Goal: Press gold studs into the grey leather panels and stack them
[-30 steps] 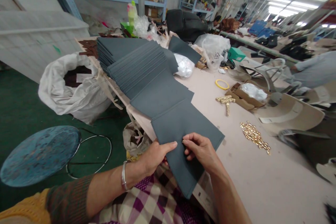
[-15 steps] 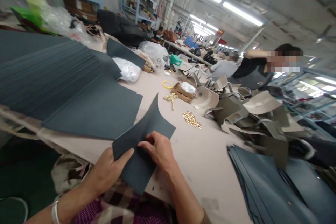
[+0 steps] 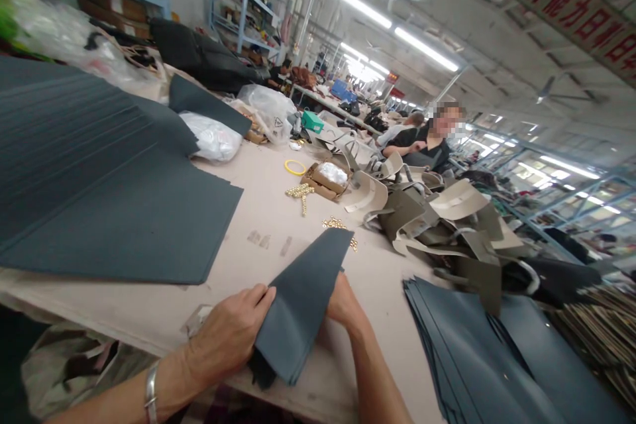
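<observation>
A dark blue-grey leather-like panel (image 3: 304, 311) is bent over above the near edge of the table, its pointed end tilted up and away. My left hand (image 3: 233, 321) grips its left edge, thumb and fingers closed on it. My right hand (image 3: 342, 301) is at the panel's right side, reaching behind it; the panel hides the fingers, so their grip does not show. Just beyond the raised tip lie small gold-coloured metal pieces (image 3: 334, 222), partly covered by the panel. A second heap of gold pieces (image 3: 300, 193) lies farther back.
Left is a spread stack of dark panels (image 3: 124, 212); more panels (image 3: 462, 351) lie at right. Beige-and-olive bag parts (image 3: 437, 225) are piled beyond them. A cardboard box (image 3: 325, 179), yellow tape roll (image 3: 295, 167) and plastic bag (image 3: 211, 137) stand farther back. Another person (image 3: 422, 146) is across the table.
The panel has been turned and bent over, and has shifted right with both hands. My right hand has gone from the panel's upper face to behind its right side. The view has swung right.
</observation>
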Demonstrator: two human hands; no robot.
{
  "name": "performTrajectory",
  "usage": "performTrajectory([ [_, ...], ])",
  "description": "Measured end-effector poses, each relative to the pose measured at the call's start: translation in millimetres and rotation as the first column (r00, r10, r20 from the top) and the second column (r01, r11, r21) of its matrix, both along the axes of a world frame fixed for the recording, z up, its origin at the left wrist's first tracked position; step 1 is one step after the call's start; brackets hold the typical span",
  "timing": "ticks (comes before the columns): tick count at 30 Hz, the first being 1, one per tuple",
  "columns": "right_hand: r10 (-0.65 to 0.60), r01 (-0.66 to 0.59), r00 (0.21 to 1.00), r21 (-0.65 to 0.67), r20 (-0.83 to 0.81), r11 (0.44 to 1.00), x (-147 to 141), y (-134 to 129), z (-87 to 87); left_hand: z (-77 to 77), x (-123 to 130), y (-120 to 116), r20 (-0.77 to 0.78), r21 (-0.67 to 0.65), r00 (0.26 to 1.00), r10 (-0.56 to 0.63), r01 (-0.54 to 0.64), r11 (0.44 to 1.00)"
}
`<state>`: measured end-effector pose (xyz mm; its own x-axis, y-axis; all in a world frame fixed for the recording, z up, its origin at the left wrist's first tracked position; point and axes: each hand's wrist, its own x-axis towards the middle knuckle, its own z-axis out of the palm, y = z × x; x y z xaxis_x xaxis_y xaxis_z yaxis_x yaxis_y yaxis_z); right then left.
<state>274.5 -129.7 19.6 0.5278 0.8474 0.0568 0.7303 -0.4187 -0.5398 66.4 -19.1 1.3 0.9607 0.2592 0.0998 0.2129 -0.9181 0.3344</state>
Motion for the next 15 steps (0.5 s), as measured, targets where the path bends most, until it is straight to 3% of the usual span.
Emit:
performTrajectory([
  [2,-0.155,0.156,0.987,-0.032,0.042,0.987,33.8,-12.9,6.8,-4.0,-1.1,0.1,-0.014,0.027,1.0,-0.01,0.01,1.0],
  [6,-0.423,0.445,0.887,-0.106,0.184,0.889,93.2,-23.3,8.6,-6.3,-1.7,0.9,0.011,0.047,1.0,-0.013,0.013,0.999],
  [10,-0.441,0.502,0.851,-0.198,0.284,0.842,115.0,-9.1,2.2,-14.3,-3.5,2.2,0.113,0.074,0.993,-0.018,0.01,0.997],
  [15,-0.412,0.545,0.82,-0.32,0.398,0.775,116.8,14.4,0.7,-55.6,-4.9,2.6,0.255,0.026,0.966,0.04,-0.048,0.999],
])
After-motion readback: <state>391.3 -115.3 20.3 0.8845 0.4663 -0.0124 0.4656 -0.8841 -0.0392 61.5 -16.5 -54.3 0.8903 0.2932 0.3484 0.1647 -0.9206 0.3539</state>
